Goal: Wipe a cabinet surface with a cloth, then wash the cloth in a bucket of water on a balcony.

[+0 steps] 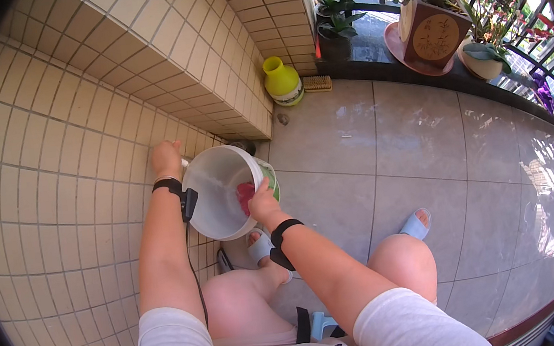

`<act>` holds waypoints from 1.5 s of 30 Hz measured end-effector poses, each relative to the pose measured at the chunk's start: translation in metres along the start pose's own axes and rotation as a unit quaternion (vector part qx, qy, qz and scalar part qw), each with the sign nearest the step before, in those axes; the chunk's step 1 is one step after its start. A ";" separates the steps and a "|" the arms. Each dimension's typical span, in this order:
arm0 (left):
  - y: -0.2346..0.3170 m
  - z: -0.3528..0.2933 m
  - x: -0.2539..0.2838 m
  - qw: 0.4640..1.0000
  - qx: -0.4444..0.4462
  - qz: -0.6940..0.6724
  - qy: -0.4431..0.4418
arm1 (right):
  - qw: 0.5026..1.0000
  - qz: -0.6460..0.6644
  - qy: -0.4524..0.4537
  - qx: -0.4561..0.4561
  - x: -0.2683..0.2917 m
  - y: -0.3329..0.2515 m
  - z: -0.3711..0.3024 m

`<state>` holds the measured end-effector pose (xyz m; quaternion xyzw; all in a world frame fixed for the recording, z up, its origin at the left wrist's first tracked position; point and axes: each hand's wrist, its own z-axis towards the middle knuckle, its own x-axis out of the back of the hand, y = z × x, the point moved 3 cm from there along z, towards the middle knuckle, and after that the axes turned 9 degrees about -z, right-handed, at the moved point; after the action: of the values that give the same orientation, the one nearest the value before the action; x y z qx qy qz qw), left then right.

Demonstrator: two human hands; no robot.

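A whitish plastic bucket [217,214] is tilted beside the tiled wall, its mouth facing me. My right hand [265,204] grips its right rim, with the thumb over the edge. Inside, close to that hand, lies a piece of red cloth [245,196]. Part of a green outer side shows beyond the rim. My left hand [166,159] is closed by the wall, just above the bucket's left rim. A small white end [185,162] pokes out beside it; the rest of what it holds is hidden. Pale streaks cross the bucket's inside, possibly water.
A yellow-green jug [284,83] and a scrubbing brush [317,84] stand in the far corner. Potted plants and a brown square pot [431,36] line the ledge by the railing. My feet, in blue slippers [417,225], rest on grey floor tiles. Tiled wall closes the left side.
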<state>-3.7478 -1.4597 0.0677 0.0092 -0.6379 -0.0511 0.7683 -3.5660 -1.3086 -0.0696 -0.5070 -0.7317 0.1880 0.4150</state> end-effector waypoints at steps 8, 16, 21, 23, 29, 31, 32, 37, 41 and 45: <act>0.003 -0.003 0.001 1.000 -0.001 0.014 0.000 | 1.000 -0.012 -0.006 0.001 -0.002 0.001 0.003; 0.017 -0.023 0.007 0.999 -0.026 0.024 0.025 | 0.999 -0.033 -0.012 0.004 -0.009 0.003 0.008; 0.053 -0.048 0.001 0.981 -0.175 -0.007 0.083 | 0.999 -0.040 -0.008 0.006 -0.005 0.006 0.009; 0.055 -0.053 -0.028 0.969 -0.139 -0.104 -0.173 | 0.999 -0.044 -0.021 -0.001 0.001 0.002 0.004; 0.008 -0.081 -0.158 0.831 -0.212 -0.059 -0.512 | 0.998 -0.056 -0.024 0.009 -0.002 0.000 0.005; 0.015 -0.090 -0.180 0.807 -0.223 -0.023 -0.546 | 0.998 -0.053 -0.023 0.009 -0.001 0.003 0.006; 0.025 -0.096 -0.189 0.766 -0.255 -0.058 -0.587 | 0.998 -0.054 -0.015 0.024 0.000 0.006 0.006; 0.045 -0.107 -0.212 0.711 -0.183 -0.073 -0.675 | 0.997 -0.063 -0.009 0.039 -0.006 0.006 0.006; 0.062 -0.115 -0.191 0.675 -0.176 -0.028 -0.716 | 0.998 -0.043 -0.013 0.044 -0.003 0.006 0.004; 0.073 -0.124 -0.137 0.656 -0.203 0.016 -0.726 | 0.997 -0.060 -0.014 0.037 -0.005 0.003 0.003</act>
<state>-3.6458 -1.3808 -0.0840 -0.1976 -0.9665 -0.1576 0.0438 -3.5656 -1.3110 -0.0753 -0.4441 -0.7591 0.1967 0.4334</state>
